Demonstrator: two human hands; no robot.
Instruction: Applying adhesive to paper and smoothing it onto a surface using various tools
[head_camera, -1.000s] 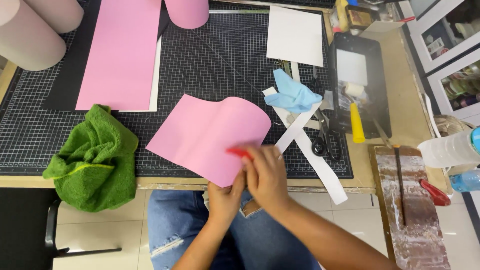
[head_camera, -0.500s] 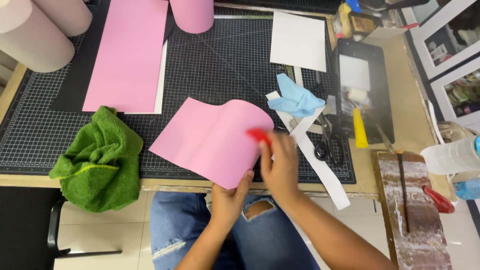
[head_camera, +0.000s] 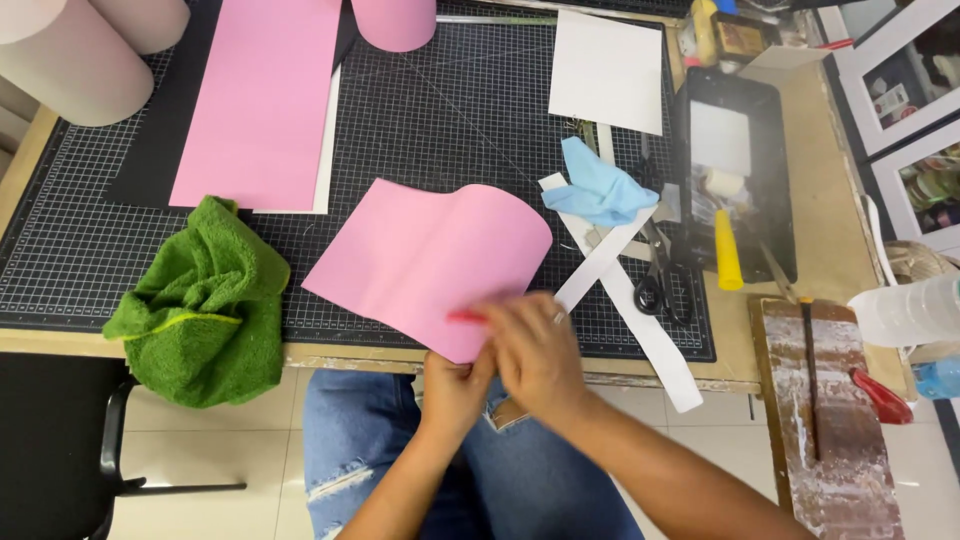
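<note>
We see the pink sheet (head_camera: 425, 262) at lower centre, curling up-left from both grips: left hand (head_camera: 455, 385) pinches its near corner, right hand (head_camera: 535, 350) presses a red tool (head_camera: 464, 318) onto it.

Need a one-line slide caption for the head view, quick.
Both hands, left hand and right hand, work a red tool along the pink sheet on the cutting mat.
</note>
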